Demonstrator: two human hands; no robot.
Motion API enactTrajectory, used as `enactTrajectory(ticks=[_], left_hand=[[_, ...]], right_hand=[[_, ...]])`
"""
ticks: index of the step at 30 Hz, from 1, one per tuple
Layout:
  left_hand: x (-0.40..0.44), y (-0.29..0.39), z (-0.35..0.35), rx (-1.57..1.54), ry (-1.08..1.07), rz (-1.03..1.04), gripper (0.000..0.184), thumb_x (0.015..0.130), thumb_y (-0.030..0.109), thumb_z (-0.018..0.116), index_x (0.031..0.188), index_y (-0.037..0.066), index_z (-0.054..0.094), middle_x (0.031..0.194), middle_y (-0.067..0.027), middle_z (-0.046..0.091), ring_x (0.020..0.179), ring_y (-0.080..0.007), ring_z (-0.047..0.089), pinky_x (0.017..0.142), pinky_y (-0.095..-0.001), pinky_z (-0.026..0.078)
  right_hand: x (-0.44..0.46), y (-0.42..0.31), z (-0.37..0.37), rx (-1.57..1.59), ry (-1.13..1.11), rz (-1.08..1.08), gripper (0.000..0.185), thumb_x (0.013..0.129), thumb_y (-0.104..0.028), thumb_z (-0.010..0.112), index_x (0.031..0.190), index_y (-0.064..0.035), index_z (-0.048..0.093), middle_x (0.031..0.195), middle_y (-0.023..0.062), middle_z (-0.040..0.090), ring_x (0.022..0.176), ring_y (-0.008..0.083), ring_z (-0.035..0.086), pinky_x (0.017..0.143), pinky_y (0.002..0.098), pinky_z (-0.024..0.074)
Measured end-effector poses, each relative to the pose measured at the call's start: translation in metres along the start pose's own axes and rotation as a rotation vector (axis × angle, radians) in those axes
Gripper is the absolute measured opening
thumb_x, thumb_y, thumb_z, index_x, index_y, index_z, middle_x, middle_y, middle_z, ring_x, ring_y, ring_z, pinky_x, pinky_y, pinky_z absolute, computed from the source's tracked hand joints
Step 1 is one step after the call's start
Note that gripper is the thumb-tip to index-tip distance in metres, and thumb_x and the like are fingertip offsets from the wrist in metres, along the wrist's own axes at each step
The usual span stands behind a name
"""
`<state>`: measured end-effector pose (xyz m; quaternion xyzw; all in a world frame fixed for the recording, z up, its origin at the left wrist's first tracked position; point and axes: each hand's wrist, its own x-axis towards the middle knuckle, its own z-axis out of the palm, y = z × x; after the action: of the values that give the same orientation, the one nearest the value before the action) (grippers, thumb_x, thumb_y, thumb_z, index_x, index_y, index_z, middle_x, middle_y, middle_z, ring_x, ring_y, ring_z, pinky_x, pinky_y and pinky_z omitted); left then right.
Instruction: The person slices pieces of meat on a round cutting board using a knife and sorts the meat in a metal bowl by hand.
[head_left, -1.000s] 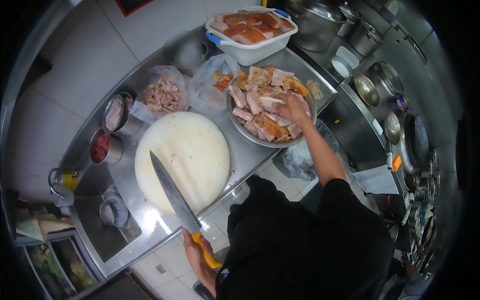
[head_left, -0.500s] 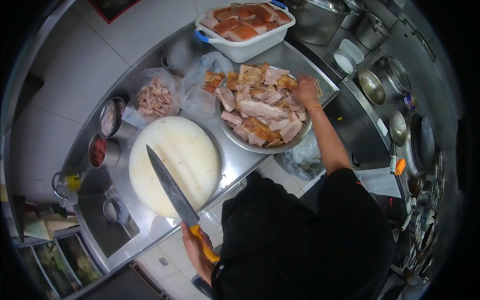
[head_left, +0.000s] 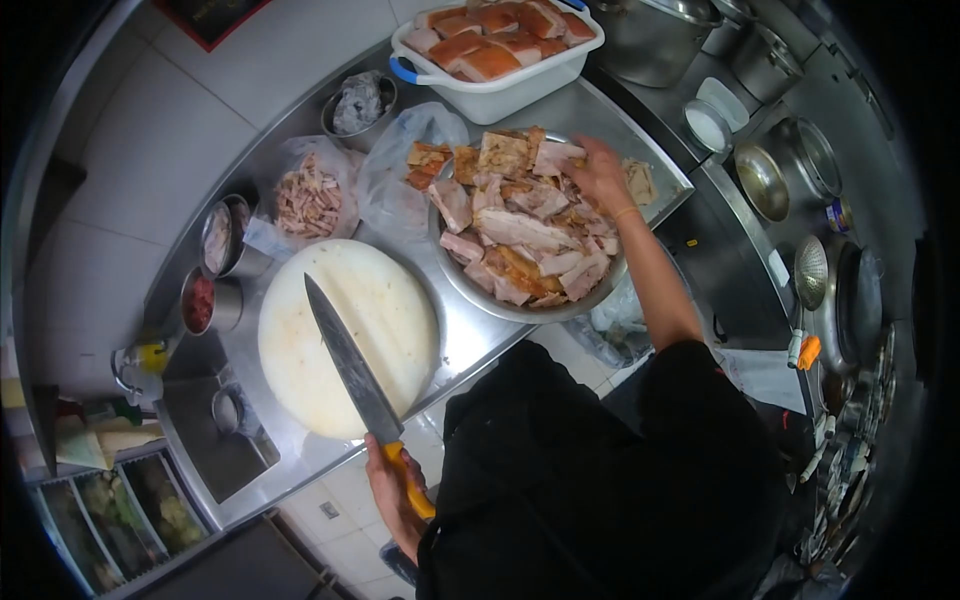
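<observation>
My left hand (head_left: 393, 495) is closed around the yellow handle of a large kitchen knife (head_left: 352, 365). Its long dark blade lies slanted over a round white chopping board (head_left: 290, 340), tip pointing away from me. At the upper right, my right hand (head_left: 601, 176) is closed on the edge of a pale slab of cooked pork (head_left: 556, 158), its fingertips partly hidden. That slab lies at the far side of a round metal basin (head_left: 478, 297) heaped with pork pieces (head_left: 525, 228), some with browned skin.
A white tub (head_left: 490, 100) of skin-on pork blocks stands at the back. Left of the basin are plastic bags, one with meat strips (head_left: 308, 200), and a metal pot of red meat (head_left: 200, 305). A sink (head_left: 215, 450) lies lower left; pots and a strainer (head_left: 811, 272) line the right.
My right hand has moved left from the basin's right rim onto the pork slab. My left hand still holds the knife over the board. The view has shifted slightly.
</observation>
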<state>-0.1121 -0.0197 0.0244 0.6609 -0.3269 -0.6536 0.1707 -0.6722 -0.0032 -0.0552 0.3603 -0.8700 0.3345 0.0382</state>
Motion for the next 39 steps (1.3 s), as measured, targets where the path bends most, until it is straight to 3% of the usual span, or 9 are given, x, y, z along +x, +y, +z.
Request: enactTrajectory(ticks=[6,12,15,18,21,24,27,34,39], left_hand=[[-0.001,0.001,0.007,0.072,0.024,0.014,0.072,0.103,0.072,0.037,0.08,0.006,0.055,0.051,-0.003,0.047,0.038,-0.0143,0.046,0.04,-0.0256,0.038],[-0.013,0.005,0.012,0.024,0.131,0.016,0.072,0.103,0.071,0.037,0.077,0.006,0.055,0.051,-0.003,0.046,0.037,-0.0153,0.045,0.039,-0.0268,0.037],[-0.011,0.0,0.003,-0.013,0.121,0.008,0.071,0.103,0.07,0.037,0.078,0.006,0.055,0.051,-0.0032,0.046,0.037,-0.0154,0.044,0.039,-0.0275,0.036],[-0.007,-0.005,-0.003,-0.022,0.128,0.015,0.071,0.103,0.07,0.037,0.078,0.006,0.055,0.05,-0.0033,0.046,0.037,-0.0155,0.044,0.038,-0.0275,0.036],[-0.009,-0.003,-0.005,0.003,0.109,0.025,0.071,0.103,0.071,0.036,0.077,0.007,0.054,0.05,-0.0029,0.045,0.037,-0.0153,0.044,0.038,-0.0272,0.036],[-0.003,-0.006,-0.011,0.002,0.088,-0.003,0.072,0.103,0.071,0.035,0.075,0.007,0.054,0.05,-0.0027,0.046,0.037,-0.0148,0.044,0.039,-0.0269,0.036],[-0.004,-0.004,-0.014,0.052,0.046,0.009,0.073,0.105,0.069,0.034,0.075,0.005,0.054,0.051,-0.0028,0.046,0.037,-0.0143,0.045,0.039,-0.0273,0.037],[-0.016,-0.007,-0.021,0.206,0.124,0.026,0.076,0.105,0.067,0.037,0.074,0.001,0.058,0.054,-0.0049,0.05,0.039,-0.0118,0.047,0.039,-0.027,0.035],[-0.031,-0.028,-0.032,0.546,0.226,0.077,0.078,0.106,0.062,0.037,0.08,-0.006,0.064,0.067,-0.0236,0.063,0.063,-0.0401,0.063,0.063,-0.0446,0.051]], right_hand=[[0.031,-0.016,0.02,-0.253,-0.285,0.014,0.04,0.081,-0.027,0.079,0.117,-0.0098,0.076,0.125,0.0202,0.07,0.116,0.0376,0.066,0.101,0.0435,0.0521],[0.045,-0.023,0.003,0.142,-0.366,0.187,0.033,0.084,-0.026,0.079,0.109,-0.0039,0.078,0.102,0.0192,0.076,0.092,0.0299,0.072,0.085,0.0376,0.0544],[0.052,-0.021,-0.002,0.373,-0.366,0.288,0.03,0.087,-0.027,0.08,0.104,-0.0015,0.079,0.095,0.0105,0.077,0.083,0.0195,0.068,0.08,0.0332,0.0527],[0.048,-0.041,-0.024,0.397,-0.461,0.349,0.036,0.09,-0.023,0.08,0.118,0.0003,0.075,0.107,0.0041,0.076,0.092,0.0102,0.065,0.082,0.0266,0.0519],[0.032,-0.067,-0.028,0.588,-0.378,0.376,0.028,0.092,-0.019,0.078,0.113,-0.0009,0.077,0.1,0.0013,0.075,0.091,0.0109,0.065,0.086,0.0256,0.0502],[0.001,-0.109,-0.025,0.896,-0.483,0.198,0.022,0.094,-0.015,0.075,0.111,-0.0017,0.078,0.105,0.0026,0.073,0.098,0.0105,0.063,0.091,0.026,0.0478],[-0.045,-0.159,0.004,0.83,-0.451,-0.316,0.021,0.093,-0.011,0.075,0.113,-0.0056,0.078,0.119,0.0041,0.068,0.105,0.0124,0.059,0.093,0.0281,0.0474],[-0.175,-0.233,0.1,0.582,-0.586,-0.756,0.036,0.076,0.001,0.075,0.11,-0.0119,0.079,0.126,0.0068,0.063,0.124,0.031,0.051,0.111,0.0431,0.0388],[-0.187,-0.236,0.094,0.537,-0.559,-0.683,0.037,0.077,-0.007,0.072,0.113,-0.0053,0.073,0.125,0.0129,0.062,0.125,0.0371,0.051,0.111,0.0463,0.0396]])
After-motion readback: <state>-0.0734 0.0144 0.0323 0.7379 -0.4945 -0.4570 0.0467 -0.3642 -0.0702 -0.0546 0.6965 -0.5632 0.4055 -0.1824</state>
